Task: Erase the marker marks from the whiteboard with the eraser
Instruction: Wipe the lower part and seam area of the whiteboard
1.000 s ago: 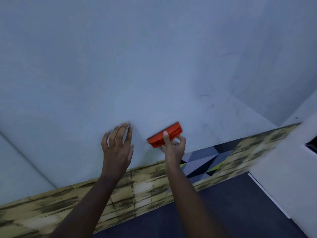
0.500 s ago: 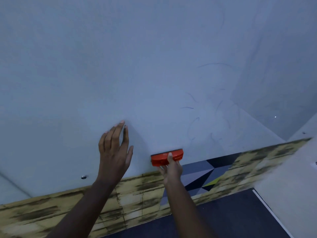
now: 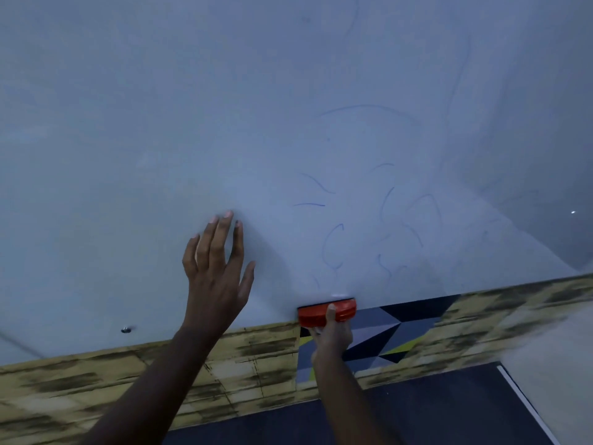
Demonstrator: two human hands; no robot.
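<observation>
The orange eraser [image 3: 326, 312] lies lengthwise left-right along the whiteboard [image 3: 160, 123] bottom edge, gripped by the right hand [image 3: 330, 338] (left hand [image 3: 218, 277] flat, fingers spread).

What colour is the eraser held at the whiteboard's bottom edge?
Orange-red; the eraser shows clearly in the head view, gripped by the right hand.

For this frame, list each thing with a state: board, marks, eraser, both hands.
whiteboard: partly wiped, faint smears
blue marker marks: still present, right of centre
orange eraser: at the board's bottom edge, held
right hand: grips the eraser from below
left hand: open, fingers spread against the board
</observation>
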